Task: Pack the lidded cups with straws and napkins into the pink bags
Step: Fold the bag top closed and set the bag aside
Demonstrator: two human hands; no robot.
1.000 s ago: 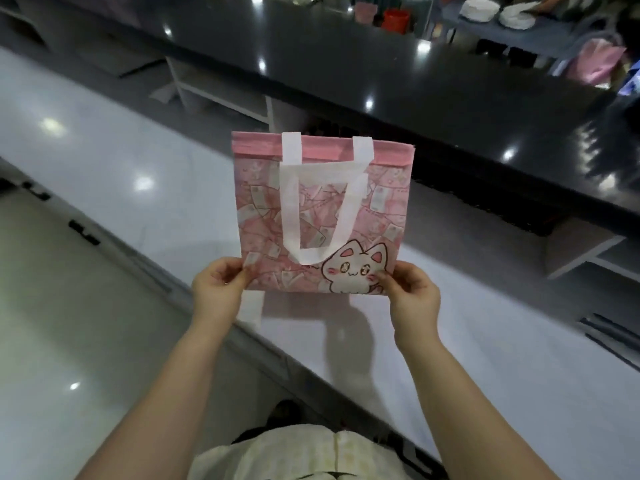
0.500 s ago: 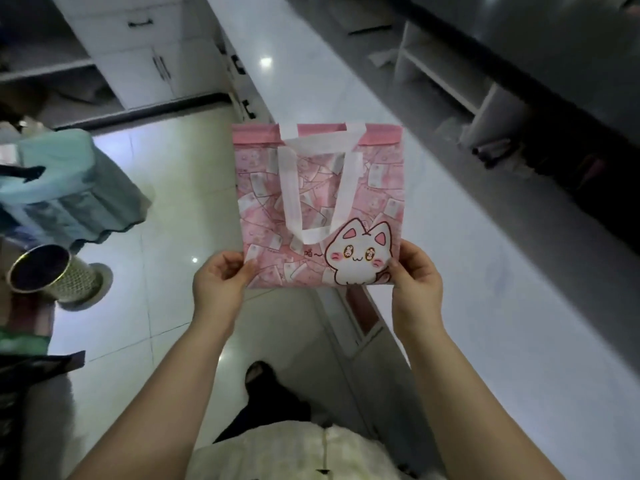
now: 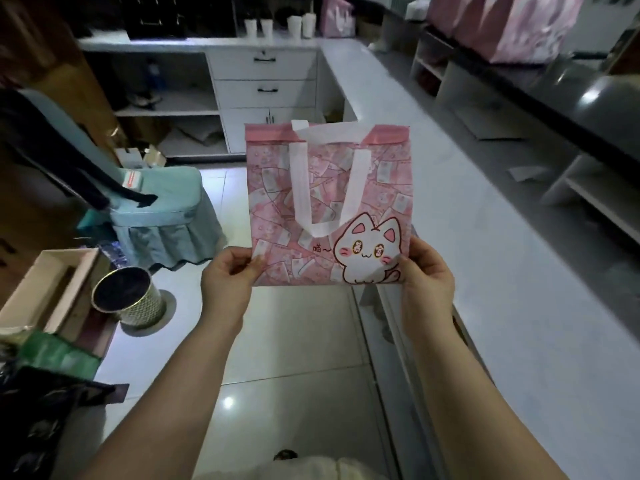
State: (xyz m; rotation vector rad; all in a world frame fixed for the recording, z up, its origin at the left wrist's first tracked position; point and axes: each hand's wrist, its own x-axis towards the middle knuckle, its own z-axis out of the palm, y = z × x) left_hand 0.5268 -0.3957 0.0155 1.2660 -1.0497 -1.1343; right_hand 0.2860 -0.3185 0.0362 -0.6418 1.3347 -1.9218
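Left hand (image 3: 227, 282) and right hand (image 3: 427, 282) pinch the pink bag (image 3: 329, 202) by its bottom corners; a slack pinch could drop it to the floor (image 3: 294, 348).

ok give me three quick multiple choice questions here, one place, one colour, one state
1. Where does the metal bin stand? A on the floor, B on the counter, C on the chair.
2. What colour are the handles of the pink bag? A black, B white, C green.
3. How is the bag held? A hung by one handle, B standing open on the counter, C flat, pinched at its lower corners by both hands.
1 A, it sits on the floor tiles. 2 B, white straps lie on the pink print. 3 C, the left hand and the right hand each pinch a corner.
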